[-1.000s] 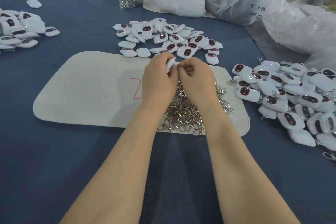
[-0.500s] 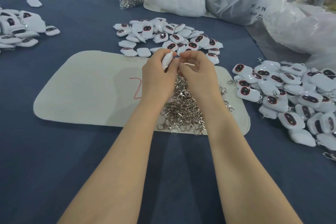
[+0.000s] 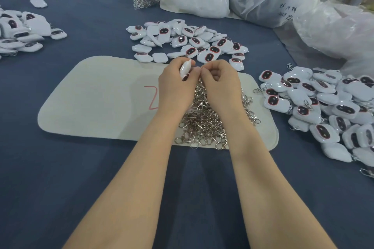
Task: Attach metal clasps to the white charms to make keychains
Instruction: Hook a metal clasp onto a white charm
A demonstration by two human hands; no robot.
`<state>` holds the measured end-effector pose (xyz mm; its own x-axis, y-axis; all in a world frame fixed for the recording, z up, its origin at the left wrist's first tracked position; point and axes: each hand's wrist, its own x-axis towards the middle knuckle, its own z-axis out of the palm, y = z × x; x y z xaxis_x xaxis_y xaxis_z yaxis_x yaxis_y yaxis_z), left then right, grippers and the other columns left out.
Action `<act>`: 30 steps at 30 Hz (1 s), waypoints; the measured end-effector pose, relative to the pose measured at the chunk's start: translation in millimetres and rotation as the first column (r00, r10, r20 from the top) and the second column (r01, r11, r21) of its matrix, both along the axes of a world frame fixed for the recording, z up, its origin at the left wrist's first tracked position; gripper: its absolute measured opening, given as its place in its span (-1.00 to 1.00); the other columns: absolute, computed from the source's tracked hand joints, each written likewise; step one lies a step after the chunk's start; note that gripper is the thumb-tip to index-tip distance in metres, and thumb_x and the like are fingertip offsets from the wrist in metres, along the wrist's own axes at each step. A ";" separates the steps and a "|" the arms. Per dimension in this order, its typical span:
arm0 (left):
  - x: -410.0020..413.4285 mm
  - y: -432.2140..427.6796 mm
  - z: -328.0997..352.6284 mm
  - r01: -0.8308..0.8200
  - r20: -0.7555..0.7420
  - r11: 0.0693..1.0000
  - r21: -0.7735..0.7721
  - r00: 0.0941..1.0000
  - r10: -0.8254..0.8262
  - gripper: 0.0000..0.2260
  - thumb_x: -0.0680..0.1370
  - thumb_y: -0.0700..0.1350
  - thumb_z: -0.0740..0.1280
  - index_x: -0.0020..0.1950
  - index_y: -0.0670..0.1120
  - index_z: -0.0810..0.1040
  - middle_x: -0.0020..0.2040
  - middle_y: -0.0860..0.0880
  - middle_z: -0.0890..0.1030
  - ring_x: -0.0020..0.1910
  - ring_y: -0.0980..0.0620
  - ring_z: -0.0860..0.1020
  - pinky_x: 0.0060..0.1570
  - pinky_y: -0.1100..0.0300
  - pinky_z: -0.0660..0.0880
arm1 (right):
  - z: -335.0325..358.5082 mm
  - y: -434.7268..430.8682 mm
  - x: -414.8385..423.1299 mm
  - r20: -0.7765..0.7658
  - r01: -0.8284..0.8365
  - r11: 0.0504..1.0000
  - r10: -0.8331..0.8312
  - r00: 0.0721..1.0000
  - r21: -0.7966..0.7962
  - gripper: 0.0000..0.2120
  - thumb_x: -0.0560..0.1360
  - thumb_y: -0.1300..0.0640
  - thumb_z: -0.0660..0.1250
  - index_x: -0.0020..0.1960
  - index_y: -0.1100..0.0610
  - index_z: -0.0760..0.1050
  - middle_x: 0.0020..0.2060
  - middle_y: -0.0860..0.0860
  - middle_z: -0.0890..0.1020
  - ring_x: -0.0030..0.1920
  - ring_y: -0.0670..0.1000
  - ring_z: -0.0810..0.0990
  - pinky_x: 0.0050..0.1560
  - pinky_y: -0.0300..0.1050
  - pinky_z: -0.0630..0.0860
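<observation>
Left hand [image 3: 176,85] pinches one white charm [image 3: 185,68] edge-on between thumb and fingers, held above the 12 o'clock edge of the beige mat [image 3: 97,99]. Right hand [image 3: 220,83] has its fingertips curled and pressed in at the charm's side, pinching what I read as a clasp [image 3: 200,85] hanging between the two hands; the ring itself is too small to make out. Step in hand looks like threading the clasp ring through the charm's loop. To do it well: keep the left grip rigid and the loop turned toward the right fingertips, let the right hand do all the motion, open the ring only enough to pass the loop, then check that it closes fully before letting go. Work low over the mat so a dropped clasp lands in the clasp pile [image 3: 210,123] at 6 o'clock, not on the blue table [image 3: 81,188]. Bare charms [image 3: 188,40] wait at 12 o'clock; the done pile [image 3: 323,103] sits at 3 o'clock, so the finished piece should go right, kept clear of the bare stock. Main risk: a half-closed ring that slips off later.
</observation>
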<state>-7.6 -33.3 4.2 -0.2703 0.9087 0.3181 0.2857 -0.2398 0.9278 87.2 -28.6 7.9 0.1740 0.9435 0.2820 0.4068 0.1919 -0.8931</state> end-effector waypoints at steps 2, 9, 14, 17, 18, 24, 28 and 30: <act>0.1 -0.2 -1.6 0.010 -0.015 1.000 -0.012 1.000 -0.010 -0.89 0.52 -0.20 0.35 0.03 -0.13 0.59 -0.11 0.06 0.59 -0.09 0.09 0.53 -0.04 0.23 0.45 | -0.1 -0.3 0.7 0.014 0.011 1.000 -0.011 1.000 0.017 -0.89 0.54 0.23 0.27 -0.10 0.04 0.45 -0.22 -0.11 0.54 -0.21 -0.15 0.50 -0.19 -0.42 0.42; -0.3 -2.2 -1.4 0.045 -0.014 0.998 -0.042 0.999 -0.046 -0.93 0.49 -0.21 0.35 -0.10 -0.09 0.62 -0.25 0.06 0.57 -0.23 0.09 0.48 -0.20 0.24 0.39 | 0.3 -3.0 0.5 0.070 0.002 0.996 -0.008 0.997 0.087 -0.89 0.54 0.28 0.26 -0.03 0.09 0.44 -0.23 -0.19 0.50 -0.24 -0.29 0.46 -0.17 -0.49 0.40; -1.7 -3.0 -1.0 0.055 -0.038 0.998 -0.042 0.998 -0.056 -0.95 0.49 -0.18 0.35 -0.12 -0.09 0.61 -0.31 0.12 0.53 -0.26 0.08 0.46 -0.25 0.25 0.36 | -0.1 -4.1 0.6 0.078 -0.002 0.995 -0.006 0.997 0.099 -0.91 0.54 0.27 0.28 -0.05 0.10 0.43 -0.26 -0.19 0.49 -0.28 -0.36 0.46 -0.18 -0.47 0.40; -2.4 -2.8 -1.8 0.027 -0.094 0.999 -0.018 0.995 -0.028 -0.93 0.51 -0.17 0.34 -0.10 -0.11 0.62 -0.29 0.10 0.55 -0.25 0.08 0.46 -0.28 0.34 0.34 | 0.4 -5.0 0.1 0.051 -0.007 0.996 0.002 0.999 0.090 -0.91 0.52 0.27 0.30 -0.07 0.10 0.45 -0.26 -0.19 0.49 -0.28 -0.39 0.45 -0.18 -0.50 0.39; -2.4 -2.8 -1.8 0.018 -0.101 1.000 -0.012 0.995 -0.019 -0.93 0.51 -0.17 0.33 -0.10 -0.10 0.62 -0.27 0.07 0.56 -0.24 0.08 0.47 -0.28 0.36 0.34 | 1.0 -5.1 0.0 0.046 -0.009 0.996 0.005 0.999 0.088 -0.91 0.52 0.27 0.31 -0.08 0.10 0.45 -0.26 -0.19 0.49 -0.28 -0.38 0.45 -0.18 -0.50 0.40; -1.8 -3.0 -1.4 -0.007 -0.116 1.000 0.015 0.993 0.008 -0.92 0.53 -0.17 0.32 -0.08 -0.12 0.61 -0.21 0.04 0.58 -0.20 0.08 0.49 -0.23 0.31 0.37 | 2.0 -5.7 -1.4 0.035 -0.003 0.995 0.000 0.999 0.100 -0.91 0.51 0.27 0.32 -0.06 0.12 0.44 -0.27 -0.17 0.49 -0.31 -0.30 0.47 -0.18 -0.45 0.43; -0.9 -3.5 -1.0 -0.023 -0.150 0.999 0.023 0.988 0.026 -0.92 0.53 -0.18 0.32 -0.10 -0.13 0.61 -0.24 0.04 0.56 -0.22 0.05 0.48 -0.24 0.25 0.35 | 2.3 -5.1 -1.1 0.038 0.001 0.995 -0.005 0.999 0.103 -0.91 0.50 0.27 0.34 -0.09 0.12 0.47 -0.28 -0.18 0.50 -0.32 -0.30 0.47 -0.18 -0.45 0.43; -1.0 -4.1 -0.7 -0.026 -0.165 0.999 0.031 0.986 0.031 -0.91 0.53 -0.18 0.31 -0.10 -0.13 0.61 -0.24 0.02 0.57 -0.22 0.03 0.48 -0.22 0.20 0.36 | 2.1 -4.7 -1.2 0.046 0.002 0.995 -0.006 0.999 0.101 -0.91 0.50 0.27 0.34 -0.10 0.11 0.47 -0.27 -0.17 0.51 -0.30 -0.26 0.47 -0.17 -0.45 0.43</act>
<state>-8.6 -37.4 3.5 -0.2373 0.8912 0.3865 0.4413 -0.2555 0.8602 86.0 -33.3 9.9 0.1621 0.9091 0.3836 0.4485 0.2784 -0.8493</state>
